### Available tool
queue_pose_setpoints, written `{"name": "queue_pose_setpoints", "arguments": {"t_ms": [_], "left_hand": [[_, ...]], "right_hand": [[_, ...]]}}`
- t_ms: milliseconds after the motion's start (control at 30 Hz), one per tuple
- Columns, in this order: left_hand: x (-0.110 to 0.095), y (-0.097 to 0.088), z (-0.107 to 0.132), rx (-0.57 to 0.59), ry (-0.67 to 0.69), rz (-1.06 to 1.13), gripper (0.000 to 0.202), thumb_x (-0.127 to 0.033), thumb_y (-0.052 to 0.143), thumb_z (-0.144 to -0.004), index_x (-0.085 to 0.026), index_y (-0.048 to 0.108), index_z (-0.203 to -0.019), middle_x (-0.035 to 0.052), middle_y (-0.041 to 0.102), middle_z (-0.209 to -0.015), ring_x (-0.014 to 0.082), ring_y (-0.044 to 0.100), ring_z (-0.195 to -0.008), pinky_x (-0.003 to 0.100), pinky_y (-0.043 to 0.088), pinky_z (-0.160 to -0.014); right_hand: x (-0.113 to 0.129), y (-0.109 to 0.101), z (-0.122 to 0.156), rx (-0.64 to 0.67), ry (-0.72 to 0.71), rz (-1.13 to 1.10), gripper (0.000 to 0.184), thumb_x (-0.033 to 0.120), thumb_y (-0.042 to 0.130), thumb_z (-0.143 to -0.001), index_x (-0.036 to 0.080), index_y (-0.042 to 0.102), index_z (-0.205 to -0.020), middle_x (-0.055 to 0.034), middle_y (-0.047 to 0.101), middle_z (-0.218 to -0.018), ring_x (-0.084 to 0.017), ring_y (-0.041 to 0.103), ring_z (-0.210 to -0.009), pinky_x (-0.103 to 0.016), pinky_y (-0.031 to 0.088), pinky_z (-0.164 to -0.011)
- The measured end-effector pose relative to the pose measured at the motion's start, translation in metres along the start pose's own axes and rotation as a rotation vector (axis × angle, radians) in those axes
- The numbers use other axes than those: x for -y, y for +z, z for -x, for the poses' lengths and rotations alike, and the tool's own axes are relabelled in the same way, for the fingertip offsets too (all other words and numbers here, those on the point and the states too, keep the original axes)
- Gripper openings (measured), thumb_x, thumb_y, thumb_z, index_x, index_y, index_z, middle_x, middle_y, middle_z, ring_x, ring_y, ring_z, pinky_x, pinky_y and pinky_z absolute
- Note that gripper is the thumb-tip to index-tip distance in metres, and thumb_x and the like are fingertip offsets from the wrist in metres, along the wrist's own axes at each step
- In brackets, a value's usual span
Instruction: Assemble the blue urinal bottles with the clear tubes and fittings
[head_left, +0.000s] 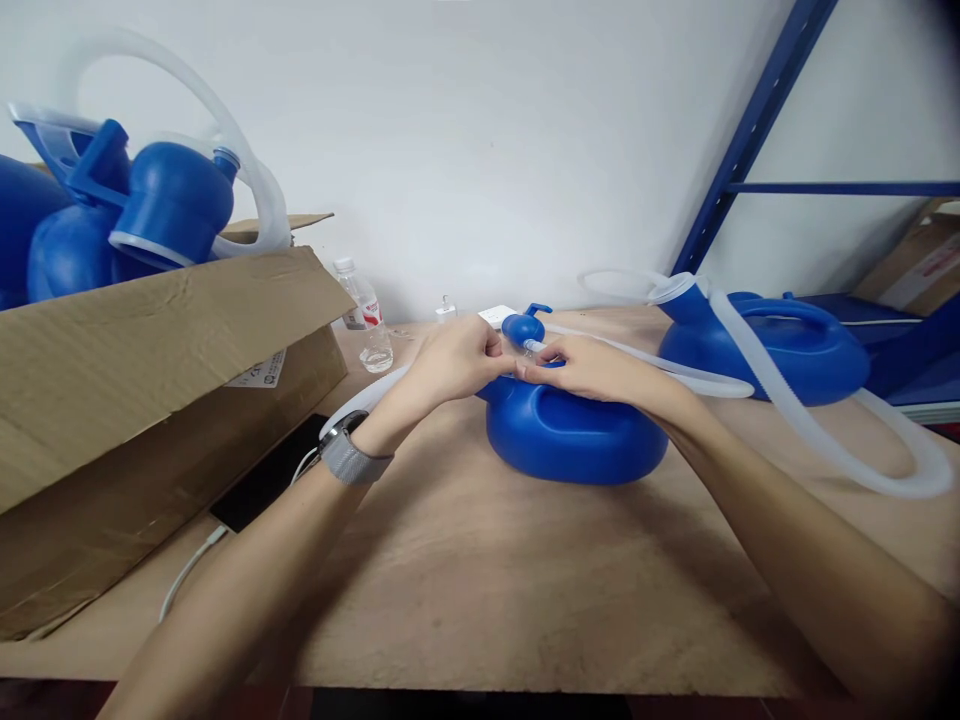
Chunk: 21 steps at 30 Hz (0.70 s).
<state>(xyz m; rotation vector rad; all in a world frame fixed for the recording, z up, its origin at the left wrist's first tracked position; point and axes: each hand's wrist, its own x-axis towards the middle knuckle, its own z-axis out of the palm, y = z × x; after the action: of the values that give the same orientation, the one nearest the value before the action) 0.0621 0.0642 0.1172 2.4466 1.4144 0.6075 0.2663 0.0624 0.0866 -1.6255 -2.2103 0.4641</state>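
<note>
A blue plastic jug (577,440) with a moulded handle lies on the wooden table in front of me. Over its top, my left hand (465,357) and my right hand (585,367) meet, fingertips pinched together. A small clear piece shows between the fingertips, mostly covered, so I cannot make out what each hand grips. Just behind the fingers sits a rounded blue part (523,328) with a hooked arm. A translucent hose (660,370) runs off to the right behind my right hand. A watch (352,452) is on my left wrist.
At left, an open cardboard box (165,330) holds several blue jugs (176,200) and a hose. Beside it are a water bottle (371,320) and a dark phone (262,480) on a cable. Another blue jug (772,350) with a ribbed hose lies right, near a blue shelf frame (735,150).
</note>
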Motion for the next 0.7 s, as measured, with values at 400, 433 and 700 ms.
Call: {"name": "queue_pose_setpoints", "arguments": {"t_ms": [400, 433, 700], "left_hand": [[-0.0021, -0.0008, -0.0029, 0.031, -0.070, -0.030, 0.026, -0.030, 0.063, -0.078, -0.019, 0.057, -0.056, -0.0037, 0.047, -0.053, 0.0125, 0.042, -0.056, 0.030, 0.030, -0.059], [-0.0019, -0.0005, -0.0034, 0.032, -0.076, -0.036, 0.024, -0.030, 0.063, -0.079, -0.020, 0.059, -0.058, -0.0032, 0.049, -0.054, 0.0131, 0.044, -0.057, 0.031, 0.031, -0.059], [-0.0063, 0.0001, -0.0060, 0.038, -0.099, -0.107, 0.021, -0.028, 0.060, -0.079, -0.020, 0.060, -0.060, -0.0013, 0.053, -0.057, 0.0158, 0.048, -0.060, 0.032, 0.032, -0.061]], "right_hand": [[0.0065, -0.0017, 0.0020, 0.062, 0.053, 0.008, 0.057, 0.074, 0.054, -0.089, 0.021, 0.061, -0.068, 0.0028, 0.044, -0.051, -0.014, 0.040, -0.050, -0.033, 0.024, -0.055], [0.0062, -0.0016, 0.0018, 0.060, 0.053, 0.009, 0.057, 0.074, 0.055, -0.089, 0.021, 0.061, -0.068, 0.0027, 0.044, -0.051, -0.014, 0.040, -0.050, -0.034, 0.025, -0.055], [0.0095, -0.0029, 0.0021, 0.058, 0.066, 0.075, 0.055, 0.070, 0.052, -0.093, 0.022, 0.066, -0.071, -0.0024, 0.061, -0.064, -0.018, 0.054, -0.062, -0.033, 0.031, -0.060]]}}
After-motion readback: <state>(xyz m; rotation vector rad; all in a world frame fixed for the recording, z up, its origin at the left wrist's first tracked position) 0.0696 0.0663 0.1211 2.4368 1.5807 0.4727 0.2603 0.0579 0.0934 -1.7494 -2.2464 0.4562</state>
